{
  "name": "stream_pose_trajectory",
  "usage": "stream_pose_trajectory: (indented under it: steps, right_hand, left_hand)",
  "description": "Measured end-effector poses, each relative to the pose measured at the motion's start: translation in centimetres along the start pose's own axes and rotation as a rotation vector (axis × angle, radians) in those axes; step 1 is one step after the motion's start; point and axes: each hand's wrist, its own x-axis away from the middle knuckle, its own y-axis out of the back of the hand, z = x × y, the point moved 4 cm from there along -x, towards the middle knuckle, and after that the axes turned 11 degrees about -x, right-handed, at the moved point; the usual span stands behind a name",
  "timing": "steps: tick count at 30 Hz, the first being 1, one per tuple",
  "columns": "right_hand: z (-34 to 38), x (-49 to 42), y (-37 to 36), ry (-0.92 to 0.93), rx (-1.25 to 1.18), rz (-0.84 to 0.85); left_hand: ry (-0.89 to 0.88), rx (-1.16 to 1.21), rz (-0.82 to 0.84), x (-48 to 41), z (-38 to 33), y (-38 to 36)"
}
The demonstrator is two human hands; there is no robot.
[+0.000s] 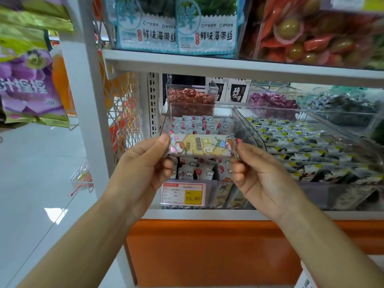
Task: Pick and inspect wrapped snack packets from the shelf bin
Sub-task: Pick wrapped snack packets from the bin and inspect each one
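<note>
A long wrapped snack packet (201,146) with cartoon figures and a yellow middle is held level in front of the shelf. My left hand (143,163) pinches its left end between thumb and fingers. The right end is pinched by my right hand (257,173). Behind and below the packet stands a clear plastic shelf bin (166,119) full of several small white packets (195,123) printed with red dots and clouds. The held packet hides the middle of that bin.
A price tag (184,193) reading 15.80 sits on the bin's front. To the right a wider clear bin (311,142) holds dark packets. A small clear box of red candies (190,99) stands behind. Seaweed bags (176,28) fill the shelf above; a white upright (91,100) stands at left.
</note>
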Motion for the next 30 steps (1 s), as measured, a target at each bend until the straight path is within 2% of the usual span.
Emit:
stream_pose_trajectory:
  steps: [8, 14, 23, 26, 30]
  right_hand:
    - [0.3, 0.1, 0.4, 0.254, 0.498, -0.017]
    - [0.3, 0.0, 0.4, 0.291, 0.588, -0.004]
    - [1.0, -0.4, 0.3, 0.22, 0.482, -0.039]
    - [1.0, -0.6, 0.6, 0.249, 0.587, -0.065]
    - [1.2, -0.2, 0.3, 0.424, 0.894, -0.059]
  left_hand:
    - [-0.084, -0.219, 0.044, 0.0, -0.4, 0.2]
    - [-0.095, -0.327, 0.072, 0.1, -0.2, 0.1]
    - [-0.179, -0.519, 0.146, 0.3, -1.0, 0.0]
    - [-0.214, -0.622, 0.166, 0.4, -1.3, -0.3]
    - [-0.197, -0.688, 0.129, 0.3, -1.1, -0.4]
